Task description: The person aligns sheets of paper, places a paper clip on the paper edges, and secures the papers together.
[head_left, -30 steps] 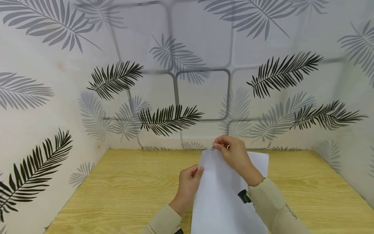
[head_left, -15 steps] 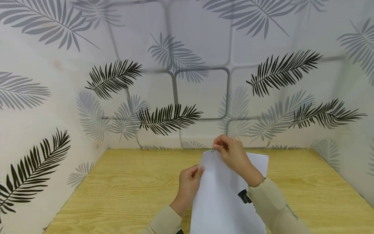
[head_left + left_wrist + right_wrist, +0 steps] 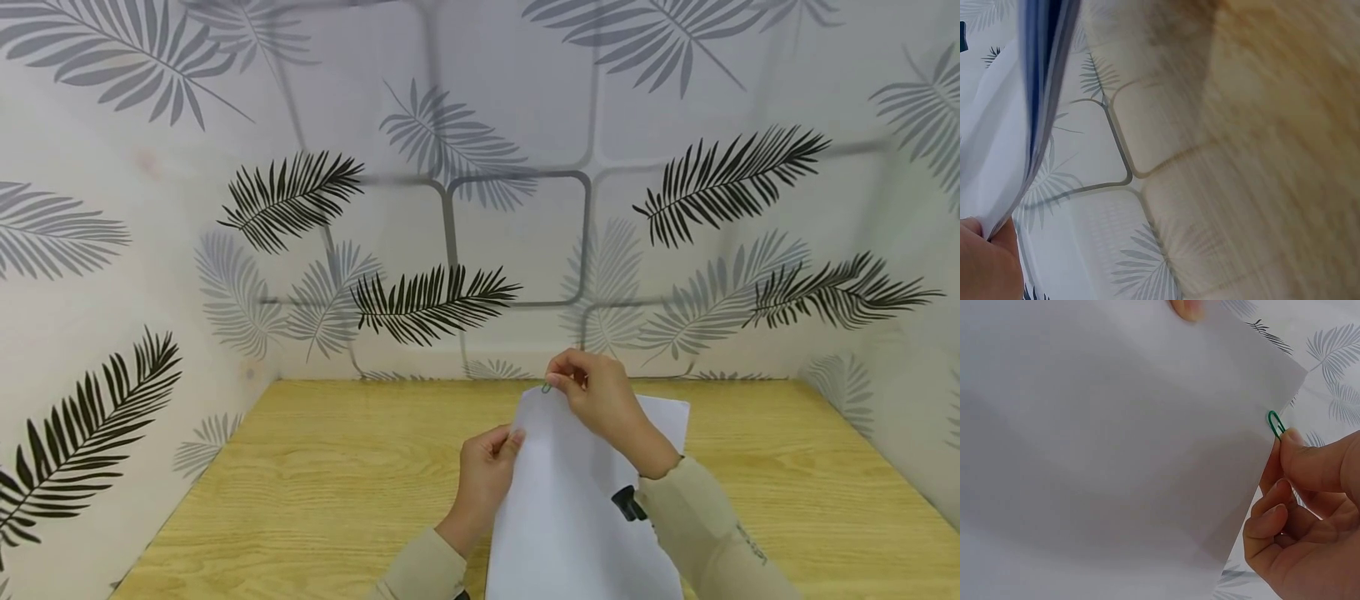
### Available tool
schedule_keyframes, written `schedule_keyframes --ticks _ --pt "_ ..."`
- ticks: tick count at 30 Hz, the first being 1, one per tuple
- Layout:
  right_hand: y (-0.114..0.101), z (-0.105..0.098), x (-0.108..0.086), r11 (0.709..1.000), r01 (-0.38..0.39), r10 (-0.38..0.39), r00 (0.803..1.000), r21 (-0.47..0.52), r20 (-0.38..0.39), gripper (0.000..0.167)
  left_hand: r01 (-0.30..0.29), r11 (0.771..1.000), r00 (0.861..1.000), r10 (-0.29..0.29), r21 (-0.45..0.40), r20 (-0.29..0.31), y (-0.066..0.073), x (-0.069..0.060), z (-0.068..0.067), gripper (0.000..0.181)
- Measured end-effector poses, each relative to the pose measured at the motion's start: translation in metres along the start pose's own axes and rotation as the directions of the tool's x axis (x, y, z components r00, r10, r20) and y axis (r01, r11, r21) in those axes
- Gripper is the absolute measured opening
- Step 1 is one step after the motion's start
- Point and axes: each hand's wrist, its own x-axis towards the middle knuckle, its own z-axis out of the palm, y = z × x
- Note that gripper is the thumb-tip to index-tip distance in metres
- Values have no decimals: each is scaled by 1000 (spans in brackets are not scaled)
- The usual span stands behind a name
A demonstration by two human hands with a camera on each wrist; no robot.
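A stack of white paper sheets [image 3: 562, 517] is held up over the table, leaning away from the camera. My left hand [image 3: 483, 475] grips its left edge between thumb and fingers; the left wrist view shows the stack's layered edge with a blue band in it. My right hand [image 3: 600, 396] is at the top edge, near the left corner, pinching a green paper clip [image 3: 1276, 424] between thumb and index finger. In the right wrist view the clip's rounded end lies over the paper's face at the edge. How far it reaches behind the sheets is hidden.
The wood-grain table [image 3: 337, 475] spreads to both sides of the paper. A pale wall covering [image 3: 517, 242] with leaf prints and rounded grid lines rises behind it and at the sides. A black strap piece [image 3: 628, 503] shows at the right cuff.
Both hands keep nearly the same places. The green clip at the top edge now shows slightly more clearly over the paper, and the paper's top edge has dropped a little.
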Motion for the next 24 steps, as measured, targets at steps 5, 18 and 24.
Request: schedule_keyframes --ticks 5,18,24 --pt "0 0 -1 1000 -8 8 1000 2 -8 7 7 1000 1000 -7 5 -7 -2 0 0 15" --pt "6 5 -11 997 73 -73 991 -5 -113 28 30 999 999 -30 -11 14 6 2 -2 19" --pt "8 9 -13 984 173 -179 970 -52 -164 32 29 1000 999 -29 -10 15 5 4 -2 18"
